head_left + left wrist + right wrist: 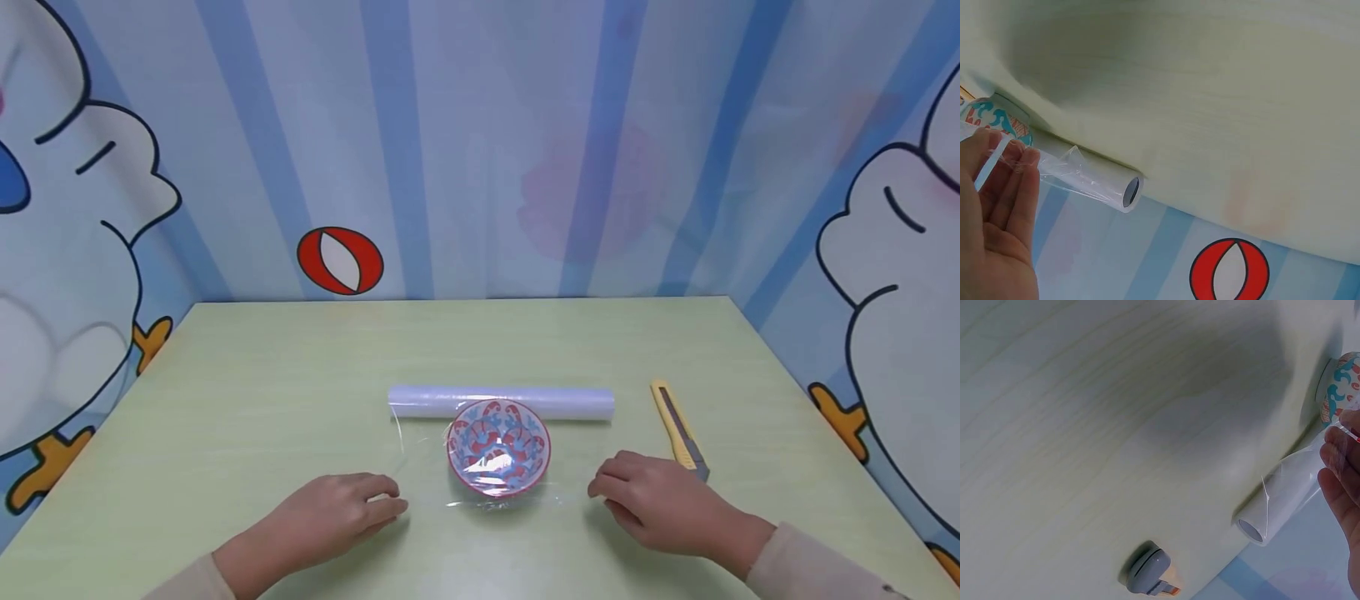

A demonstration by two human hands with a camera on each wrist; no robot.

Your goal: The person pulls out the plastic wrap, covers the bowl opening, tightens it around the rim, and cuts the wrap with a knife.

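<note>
A bowl [498, 450] with a red and blue pattern stands upright on the table. Clear cling film [480, 503] stretches over its mouth, drawn from the white roll [570, 404] just behind. To the bowl's left, my left hand [322, 517] pinches the film at its fingertips. My right hand [671, 504] holds the film's other side, fingers bent, to the right of the bowl. Film shows against the left fingers [1013, 200] and the right fingers [1338, 487] in the wrist views. Part of the roll is hidden behind the bowl.
A yellow utility knife [675, 425] with a grey end lies just beyond my right hand. The pale green table [285, 358] ends at a blue striped backdrop [480, 167] printed with cartoon figures and a red ball.
</note>
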